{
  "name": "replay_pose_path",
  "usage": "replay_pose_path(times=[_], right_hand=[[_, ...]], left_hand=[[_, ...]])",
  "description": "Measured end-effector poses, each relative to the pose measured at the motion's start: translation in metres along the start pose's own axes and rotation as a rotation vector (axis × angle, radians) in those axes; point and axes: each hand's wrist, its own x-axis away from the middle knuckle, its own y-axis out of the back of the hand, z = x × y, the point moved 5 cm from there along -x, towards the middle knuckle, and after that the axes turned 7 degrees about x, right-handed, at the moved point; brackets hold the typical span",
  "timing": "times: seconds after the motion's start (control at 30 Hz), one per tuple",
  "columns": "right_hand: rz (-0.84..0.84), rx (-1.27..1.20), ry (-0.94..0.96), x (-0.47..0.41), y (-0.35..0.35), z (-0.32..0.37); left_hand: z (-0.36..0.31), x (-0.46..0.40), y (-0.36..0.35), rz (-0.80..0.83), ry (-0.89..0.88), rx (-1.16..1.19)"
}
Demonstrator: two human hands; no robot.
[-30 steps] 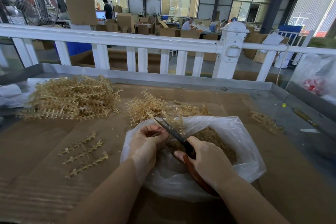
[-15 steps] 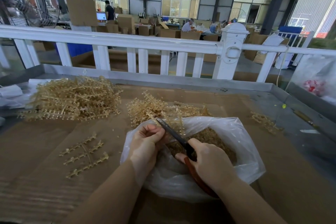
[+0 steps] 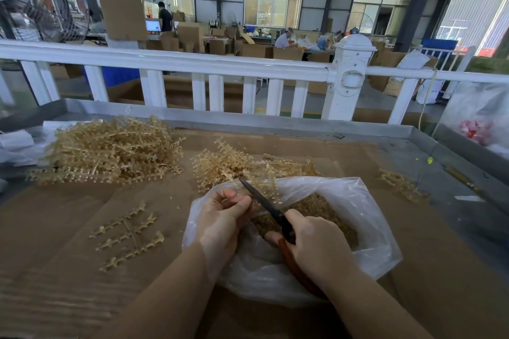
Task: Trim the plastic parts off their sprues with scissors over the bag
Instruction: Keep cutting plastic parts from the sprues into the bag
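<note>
Over the bag [image 3: 366, 228] mouth, lower centre: our left hand [image 3: 224, 217] pinches a sprue, right hand [image 3: 319, 248] grips scissors [image 3: 265, 205], so cut parts drop in.

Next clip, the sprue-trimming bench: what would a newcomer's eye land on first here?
Front and centre, the two hands work over a clear plastic bag partly filled with tan cut pieces: the right hand grips red-handled dark-bladed scissors, blades angled toward the curled left hand. Behind it, on the brown cardboard-covered table, sits a big tangled heap of tan plastic sprues at far left, with a smaller heap just beyond the bag.
</note>
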Motion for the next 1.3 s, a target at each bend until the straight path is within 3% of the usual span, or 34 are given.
replay_pose_path(times=[0.27, 1.3], right_hand=[[-0.034, -0.156, -0.079, 0.001, 0.006, -0.006], [-0.004, -0.093, -0.006, 0.002, -0.002, 0.003]], left_hand=[[-0.001, 0.001, -0.002, 0.025, 0.064, 0.052], [-0.003, 0.006, -0.007, 0.084, 0.230, -0.004]])
